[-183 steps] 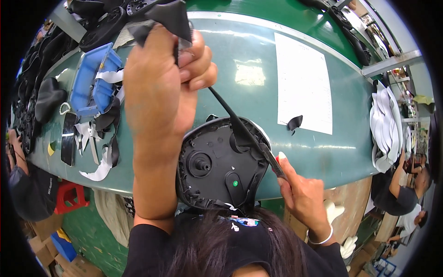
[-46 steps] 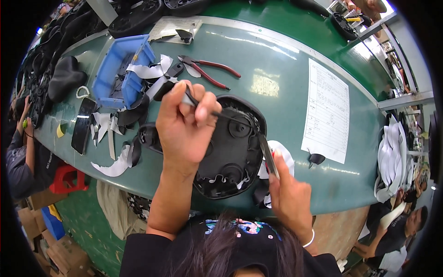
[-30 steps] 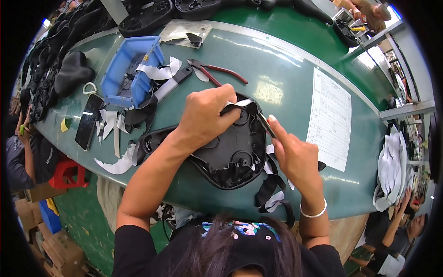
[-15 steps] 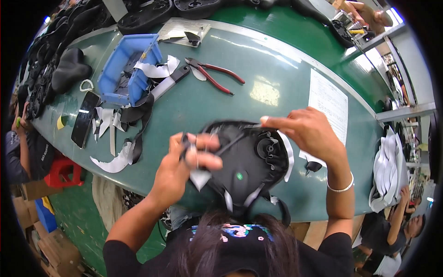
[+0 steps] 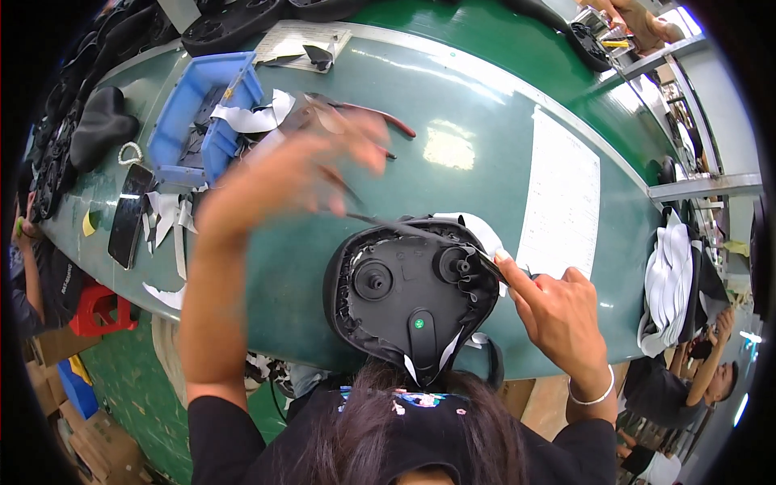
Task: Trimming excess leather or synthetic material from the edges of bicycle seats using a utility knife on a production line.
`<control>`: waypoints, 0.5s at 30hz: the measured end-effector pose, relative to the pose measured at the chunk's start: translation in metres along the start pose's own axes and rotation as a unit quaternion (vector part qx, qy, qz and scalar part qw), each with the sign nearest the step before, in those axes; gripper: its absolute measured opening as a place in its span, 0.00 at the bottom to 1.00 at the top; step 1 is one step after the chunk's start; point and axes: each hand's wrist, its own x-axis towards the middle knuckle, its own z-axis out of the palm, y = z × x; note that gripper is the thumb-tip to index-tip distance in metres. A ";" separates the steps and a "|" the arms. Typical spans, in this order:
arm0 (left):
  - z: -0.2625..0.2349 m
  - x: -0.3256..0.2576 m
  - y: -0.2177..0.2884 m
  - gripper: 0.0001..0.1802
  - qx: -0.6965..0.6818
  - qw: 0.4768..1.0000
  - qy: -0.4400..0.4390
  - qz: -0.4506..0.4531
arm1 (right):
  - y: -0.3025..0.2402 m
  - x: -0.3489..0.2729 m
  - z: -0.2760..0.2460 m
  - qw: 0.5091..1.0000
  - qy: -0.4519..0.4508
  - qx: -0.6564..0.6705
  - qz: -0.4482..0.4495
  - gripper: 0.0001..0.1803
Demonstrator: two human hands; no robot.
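An upturned black saddle (image 5: 388, 311) lies in front of me on the table, its underside showing two round mounts and a small green dot. My right hand (image 5: 558, 311) is closed at its right rim around a slim, dark, blade-like tool (image 5: 491, 267), the index finger stretched along it. A narrow black strip (image 5: 396, 225) runs taut from the far right rim up to my left hand (image 5: 311, 174). That hand is smeared by motion but appears to grip the strip's end. It is over the red-handled cutting pliers (image 5: 388, 119), partly hiding them.
A blue bin (image 5: 179, 121) with dark scraps stands at the far left, white offcuts (image 5: 166, 214) and a phone (image 5: 129, 218) near it. Printed paper (image 5: 562, 194) lies right of the saddle. Stacked white pieces (image 5: 669, 283) sit at the right edge. Other people work nearby.
My left hand has swung up and away from the saddle, stretching the black strip. The right hand has moved down along the right rim, and the saddle has turned.
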 end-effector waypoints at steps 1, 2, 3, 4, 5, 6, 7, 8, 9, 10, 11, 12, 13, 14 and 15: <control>0.036 0.029 0.010 0.20 0.450 0.881 -0.103 -0.101 | 0.005 0.000 -0.003 1.000 -0.004 -0.003 0.011 0.23; 0.047 0.037 0.002 0.17 0.508 0.855 -0.100 0.014 | 0.010 0.001 -0.003 1.000 -0.004 0.020 -0.002 0.22; 0.055 0.042 -0.009 0.16 0.559 0.814 -0.094 0.128 | 0.012 0.002 -0.005 0.999 -0.002 0.044 -0.015 0.21; 0.065 0.051 -0.016 0.16 0.560 0.813 -0.096 0.131 | 0.015 0.005 -0.005 0.999 -0.001 0.044 -0.012 0.21; 0.075 0.058 -0.021 0.14 0.380 0.885 -0.115 0.243 | 0.017 0.007 -0.004 0.998 -0.002 0.062 -0.021 0.21; 0.083 0.064 -0.023 0.14 0.178 0.913 -0.129 0.342 | 0.017 0.006 -0.002 0.996 -0.005 0.080 -0.030 0.21; 0.090 0.068 -0.015 0.14 0.177 0.913 -0.133 0.342 | 0.019 0.002 0.003 0.996 -0.005 0.081 -0.027 0.21; 0.095 0.070 -0.001 0.14 0.051 0.974 -0.076 0.206 | 0.019 -0.004 0.013 0.997 -0.003 0.077 -0.015 0.24; 0.099 0.072 0.007 0.15 -0.076 0.995 -0.017 0.060 | 0.018 -0.011 0.022 0.997 -0.003 0.073 -0.002 0.27; 0.094 0.082 0.008 0.16 -0.136 0.984 0.100 0.052 | 0.017 -0.024 0.024 0.998 -0.003 0.061 0.017 0.27; 0.086 0.084 0.021 0.15 -0.211 0.959 0.163 0.100 | 0.010 -0.037 0.021 0.998 0.003 0.063 0.018 0.27; 0.075 0.085 0.038 0.12 -0.190 0.947 0.213 0.150 | 0.002 -0.050 0.020 0.996 0.010 0.079 0.045 0.28; 0.074 0.085 0.052 0.13 -0.277 0.911 0.220 0.210 | -0.005 -0.061 0.023 0.993 0.014 0.092 0.073 0.29; 0.086 0.092 0.054 0.12 -0.229 0.899 0.266 0.261 | -0.010 -0.071 0.041 0.979 0.040 0.164 0.117 0.29; 0.097 0.098 0.056 0.15 -0.179 0.880 0.311 0.310 | -0.019 -0.080 0.050 0.978 0.037 0.162 0.124 0.29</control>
